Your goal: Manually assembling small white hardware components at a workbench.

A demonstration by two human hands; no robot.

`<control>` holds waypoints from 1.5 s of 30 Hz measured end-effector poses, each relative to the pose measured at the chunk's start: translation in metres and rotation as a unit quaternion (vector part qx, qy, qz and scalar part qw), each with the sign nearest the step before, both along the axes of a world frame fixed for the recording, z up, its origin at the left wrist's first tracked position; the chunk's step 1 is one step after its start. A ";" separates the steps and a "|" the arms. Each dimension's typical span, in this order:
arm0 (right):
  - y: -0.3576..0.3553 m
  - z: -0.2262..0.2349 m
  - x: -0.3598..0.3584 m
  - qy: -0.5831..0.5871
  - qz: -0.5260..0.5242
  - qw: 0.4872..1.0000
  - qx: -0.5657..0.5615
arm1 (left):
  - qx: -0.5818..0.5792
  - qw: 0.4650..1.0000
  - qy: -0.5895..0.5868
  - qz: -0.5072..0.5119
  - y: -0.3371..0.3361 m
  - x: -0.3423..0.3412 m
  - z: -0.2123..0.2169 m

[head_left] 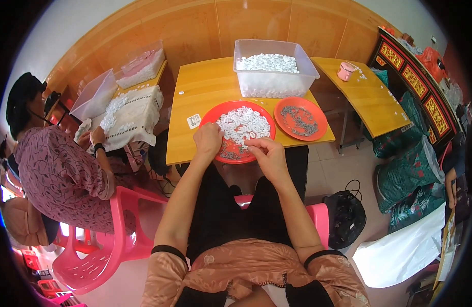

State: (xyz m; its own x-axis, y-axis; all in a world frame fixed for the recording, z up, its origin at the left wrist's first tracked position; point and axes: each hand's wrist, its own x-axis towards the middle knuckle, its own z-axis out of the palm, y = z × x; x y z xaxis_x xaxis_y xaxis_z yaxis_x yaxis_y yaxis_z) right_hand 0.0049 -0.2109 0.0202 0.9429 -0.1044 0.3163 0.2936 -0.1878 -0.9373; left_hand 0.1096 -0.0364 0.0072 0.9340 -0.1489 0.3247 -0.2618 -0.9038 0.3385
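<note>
A red round plate (265, 104) lies at the front of the yellow table in front of me. It carries a heap of small white plastic pieces (241, 123) with small grey metal pieces (231, 151) along its near side. My left hand (209, 139) is closed over the plate's left edge, its fingertips mostly hidden. Across from it, my right hand (269, 156) pinches thumb and finger together over the near right part of the plate. Whatever sits in either grip is too small to make out.
An orange-red plate (318, 115) of grey metal pieces stands to the right. Behind is a clear tub (277, 84) of white pieces. A side table (371, 100) holds a pink cup (345, 71). Another person (67, 174) works at the left beside a pink chair (90, 263). Green sacks (410, 174) stand right.
</note>
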 end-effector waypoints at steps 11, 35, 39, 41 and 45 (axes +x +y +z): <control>0.005 0.008 -0.008 -0.022 -0.009 0.999 -0.043 | 0.191 0.979 -0.024 -0.070 -0.018 0.023 0.002; 0.030 0.047 -0.042 -0.070 0.072 0.995 0.007 | -0.672 0.699 0.229 -0.084 0.013 -0.136 0.039; 0.038 0.051 -0.049 -0.019 0.075 0.997 0.022 | -0.684 0.693 0.210 -0.087 0.016 -0.140 0.044; 0.040 0.045 -0.046 -0.071 0.063 0.996 -0.001 | -0.689 0.688 0.210 -0.088 0.013 -0.141 0.045; 0.041 0.044 -0.045 -0.129 0.047 0.990 -0.021 | -0.679 0.698 0.211 -0.083 0.014 -0.143 0.046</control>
State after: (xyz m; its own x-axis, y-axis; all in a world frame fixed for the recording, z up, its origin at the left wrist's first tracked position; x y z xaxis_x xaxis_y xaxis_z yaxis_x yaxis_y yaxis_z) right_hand -0.0403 -0.1697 0.0645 0.8351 -0.0025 0.5501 0.5403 -0.1850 -0.8209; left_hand -0.0330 -0.0224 0.0529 0.9957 -0.0888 -0.0281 0.0581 0.3566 0.9325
